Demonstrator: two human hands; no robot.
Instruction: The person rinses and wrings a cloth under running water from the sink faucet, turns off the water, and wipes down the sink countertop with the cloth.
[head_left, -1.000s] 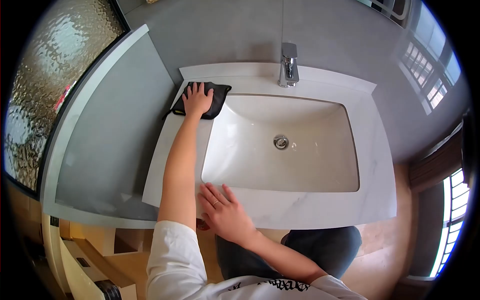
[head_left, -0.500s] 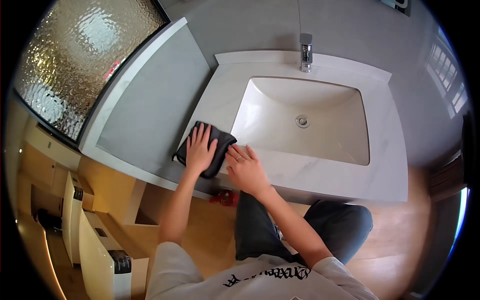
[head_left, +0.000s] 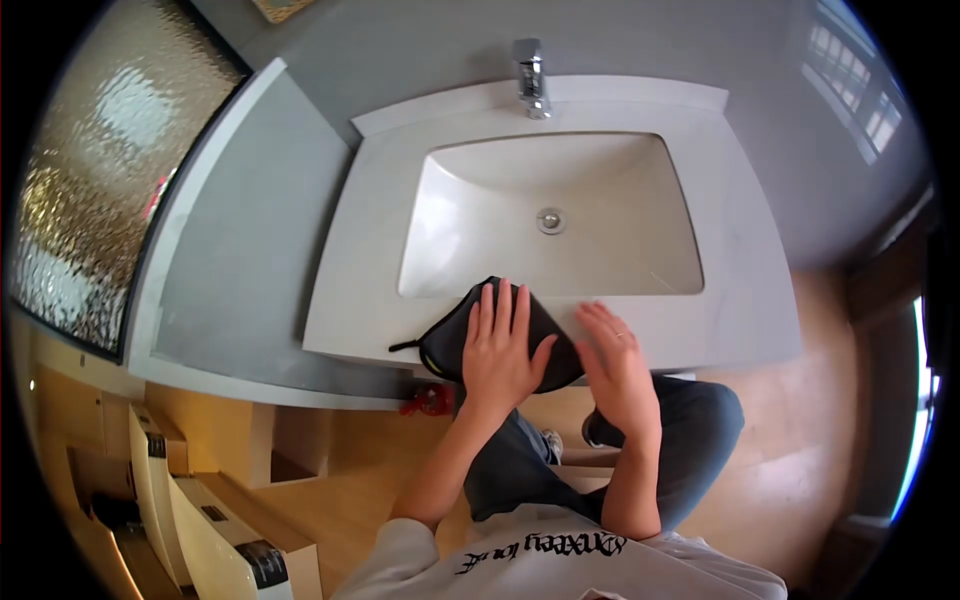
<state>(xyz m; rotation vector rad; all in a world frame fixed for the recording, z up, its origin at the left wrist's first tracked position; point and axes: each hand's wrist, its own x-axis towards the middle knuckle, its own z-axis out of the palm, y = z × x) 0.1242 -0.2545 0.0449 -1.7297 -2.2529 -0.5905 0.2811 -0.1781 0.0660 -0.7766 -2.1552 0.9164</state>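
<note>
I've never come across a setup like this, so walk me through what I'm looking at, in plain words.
There is no machine here, just a person's two bare hands. The camera is worn on the head, looking forward and down. Ahead is a pale countertop with a sink basin set into it and a metal faucet behind. What looks like a folded black cloth lies at the front edge. The left hand rests flat on it, fingers spread, without gripping. The right hand is open beside it; whether it touches the cloth is unclear.
</note>
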